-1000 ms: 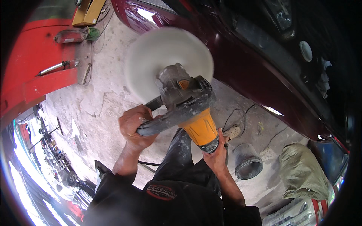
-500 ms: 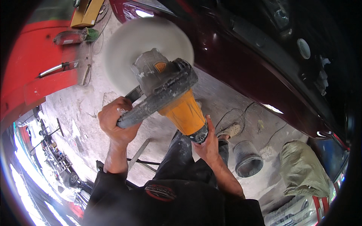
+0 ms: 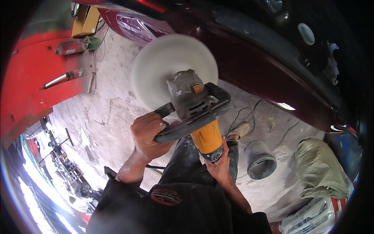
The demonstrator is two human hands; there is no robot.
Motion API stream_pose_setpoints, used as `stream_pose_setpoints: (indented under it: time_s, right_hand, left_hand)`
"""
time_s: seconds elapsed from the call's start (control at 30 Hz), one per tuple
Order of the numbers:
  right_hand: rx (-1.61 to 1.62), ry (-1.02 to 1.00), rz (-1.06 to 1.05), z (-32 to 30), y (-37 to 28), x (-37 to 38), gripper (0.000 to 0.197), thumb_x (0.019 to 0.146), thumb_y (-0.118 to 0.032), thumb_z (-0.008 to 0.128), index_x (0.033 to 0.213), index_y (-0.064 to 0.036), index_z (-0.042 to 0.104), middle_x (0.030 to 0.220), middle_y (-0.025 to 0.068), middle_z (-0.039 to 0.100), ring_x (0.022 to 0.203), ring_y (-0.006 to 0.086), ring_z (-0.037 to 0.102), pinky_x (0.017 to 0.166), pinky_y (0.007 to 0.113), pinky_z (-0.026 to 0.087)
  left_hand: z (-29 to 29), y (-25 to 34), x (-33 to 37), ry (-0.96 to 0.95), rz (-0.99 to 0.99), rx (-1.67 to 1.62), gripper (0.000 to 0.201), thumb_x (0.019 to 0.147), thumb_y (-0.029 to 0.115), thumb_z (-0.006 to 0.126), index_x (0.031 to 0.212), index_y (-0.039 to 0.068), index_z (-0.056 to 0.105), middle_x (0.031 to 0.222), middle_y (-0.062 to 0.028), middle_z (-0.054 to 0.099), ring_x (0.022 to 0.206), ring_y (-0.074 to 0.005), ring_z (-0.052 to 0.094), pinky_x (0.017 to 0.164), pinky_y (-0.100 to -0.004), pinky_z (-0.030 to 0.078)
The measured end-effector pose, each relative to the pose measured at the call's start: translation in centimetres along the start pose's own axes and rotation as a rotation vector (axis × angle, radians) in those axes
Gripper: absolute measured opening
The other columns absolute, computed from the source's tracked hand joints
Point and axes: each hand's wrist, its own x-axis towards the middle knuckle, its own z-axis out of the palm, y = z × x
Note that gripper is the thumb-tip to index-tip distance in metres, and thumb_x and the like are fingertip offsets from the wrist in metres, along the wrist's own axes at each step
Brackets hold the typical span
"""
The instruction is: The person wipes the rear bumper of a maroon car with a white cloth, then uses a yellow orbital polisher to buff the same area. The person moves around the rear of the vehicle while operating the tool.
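Note:
A yellow and grey car polisher (image 3: 208, 138) is held between my two hands in front of my body. Its round white pad (image 3: 150, 74) is blurred, as if spinning, and its upper edge overlaps the dark maroon car panel (image 3: 253, 70) in view; whether they touch I cannot tell. My left hand (image 3: 150, 134) is closed around the black loop handle at the polisher's front. Around the yellow body's black rear end, my right hand (image 3: 219, 165) is wrapped, its fingers partly hidden.
A bucket (image 3: 261, 162) stands on the floor to my right, near a dark cord (image 3: 243, 113) and a covered bundle (image 3: 321, 167). At the left are a red surface (image 3: 35, 85), a red cylinder (image 3: 70, 47), a green container (image 3: 91, 43) and a cardboard box (image 3: 86, 21).
The polisher and both hands have shifted right and lower in the picture. The view has also moved slightly. The pad stays blurred, and both hands keep their hold.

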Motion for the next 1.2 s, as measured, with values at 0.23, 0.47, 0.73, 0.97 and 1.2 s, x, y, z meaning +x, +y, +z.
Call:
stream_pose_setpoints:
  time_s: [0.23,0.47,0.73,0.97,1.2]
  right_hand:
    - [0.254,-0.072,0.093,-3.2,-3.4,0.6,0.096,0.078,-0.005,0.077,0.153,-0.0028,0.017,0.134,0.0275,0.055,0.119,0.04,0.061,0.098,0.043,0.05]
    - [0.413,-0.05,0.04,-4.1,-3.4,1.9,0.091,0.073,-0.002,0.081,0.146,-0.0011,0.028,0.129,0.0178,0.057,0.12,0.0266,0.059,0.101,0.039,0.046]
    - [0.73,-0.124,0.022,-0.2,-1.0,3.6,0.093,0.073,-0.008,0.085,0.146,-0.0036,0.029,0.13,0.0119,0.054,0.122,0.0211,0.053,0.105,0.039,0.042]
    - [0.744,-0.148,0.057,-1.7,-1.6,3.5,0.095,0.074,-0.01,0.083,0.15,-0.0032,0.025,0.13,0.0144,0.057,0.122,0.0227,0.055,0.105,0.038,0.043]
    - [0.435,-0.095,0.126,-8.2,-4.7,2.2,0.096,0.077,-0.005,0.077,0.153,-0.0052,0.018,0.114,0.03,0.065,0.106,0.0469,0.065,0.093,0.048,0.052]
  left_hand:
    - [0.7,4.4,5.2,-0.066,0.027,0.209,0.021,0.065,0.002,0.08,0.07,0.002,0.059,0.062,-0.0117,0.057,0.052,-0.0295,0.057,0.05,-0.0321,0.042]
    - [2.4,7.8,8.8,-0.111,0.077,0.258,0.019,0.069,0.006,0.077,0.073,0.005,0.058,0.065,-0.0111,0.059,0.06,-0.0334,0.062,0.054,-0.0406,0.047]
    - [4.5,10.3,10.9,-0.274,0.148,0.548,0.021,0.067,0.008,0.076,0.073,0.007,0.056,0.065,-0.0075,0.059,0.058,-0.0317,0.061,0.053,-0.0408,0.048]
    - [5.0,10.3,11.8,-0.285,0.148,0.532,0.022,0.067,0.007,0.077,0.073,0.006,0.055,0.064,-0.0091,0.058,0.058,-0.0327,0.06,0.053,-0.0407,0.047]
    - [4.0,10.6,11.4,-0.125,0.036,0.33,0.015,0.07,0.001,0.076,0.074,0.002,0.062,0.065,-0.0132,0.06,0.057,-0.0321,0.061,0.053,-0.0364,0.046]
